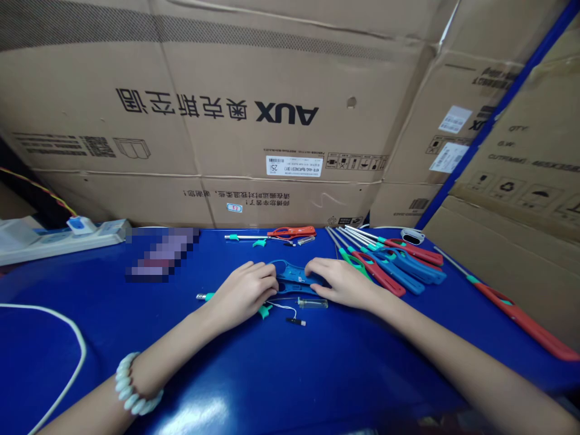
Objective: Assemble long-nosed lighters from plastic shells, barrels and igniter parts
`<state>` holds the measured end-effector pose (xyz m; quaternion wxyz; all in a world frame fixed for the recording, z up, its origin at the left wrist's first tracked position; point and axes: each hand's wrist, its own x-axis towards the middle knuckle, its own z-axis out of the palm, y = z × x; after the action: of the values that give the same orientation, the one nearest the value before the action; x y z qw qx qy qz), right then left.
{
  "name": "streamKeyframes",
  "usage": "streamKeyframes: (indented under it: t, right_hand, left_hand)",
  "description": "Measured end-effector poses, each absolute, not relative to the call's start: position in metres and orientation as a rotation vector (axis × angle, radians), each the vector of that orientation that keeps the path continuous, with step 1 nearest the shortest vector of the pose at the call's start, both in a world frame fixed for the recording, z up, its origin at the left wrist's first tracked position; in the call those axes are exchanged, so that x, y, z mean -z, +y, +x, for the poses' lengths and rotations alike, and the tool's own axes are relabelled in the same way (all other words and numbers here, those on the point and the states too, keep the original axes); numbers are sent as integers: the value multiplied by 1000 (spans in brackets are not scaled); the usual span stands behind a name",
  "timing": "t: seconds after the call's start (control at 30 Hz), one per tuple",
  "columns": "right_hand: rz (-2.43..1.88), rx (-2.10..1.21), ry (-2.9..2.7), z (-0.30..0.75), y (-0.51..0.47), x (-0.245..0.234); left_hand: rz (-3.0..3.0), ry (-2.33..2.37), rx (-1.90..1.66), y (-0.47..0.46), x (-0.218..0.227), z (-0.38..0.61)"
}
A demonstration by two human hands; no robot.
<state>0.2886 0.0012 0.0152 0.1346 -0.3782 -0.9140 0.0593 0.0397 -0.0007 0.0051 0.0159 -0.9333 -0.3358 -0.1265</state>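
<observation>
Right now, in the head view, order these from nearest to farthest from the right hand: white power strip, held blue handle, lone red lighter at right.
1. Held blue handle: touching the right hand, on its left side.
2. Lone red lighter: off to the right, beside the carton.
3. White power strip: far left on the table.

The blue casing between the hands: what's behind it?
Farther back lie a red-orange handle, a metal tube and a loose green piece. Whatever the blue casing itself covers cannot be seen.

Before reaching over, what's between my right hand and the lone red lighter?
Red, blue and green long-nosed lighters, bunched together, in the head view.
</observation>
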Motion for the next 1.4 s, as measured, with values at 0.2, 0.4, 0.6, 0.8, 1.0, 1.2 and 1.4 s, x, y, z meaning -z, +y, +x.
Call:
streamKeyframes:
  t: [0.2,0.4,0.6,0.8,1.0,1.2,1.4]
  right_hand:
    - [-1166,-250,-2524,299,12,-11]
    - [-1248,-307,-2509,306,19,-8]
    - [-1307,-226,-2519,303,18,-4]
    - [-1287,-170,-2534,302,17,-3]
    - [-1299,-170,-2506,305,18,-7]
    - [-1276,-161,-2414,310,20,-11]
    - [-1230,-174,-2385,309,19,-14]
  left_hand:
    - [-2913,-1064,409,2,-7,35]
    - [-2917,-1162,316,8,-8,31]
    - [-2937,-1148,300,8,-10,31]
    - [-2910,-1091,364,6,-18,28]
    - [-2898,-1099,498,3,-31,22]
    - [-3088,-1029,659,-10,-45,27]
    - [-3575,-880,447,-25,-53,31]
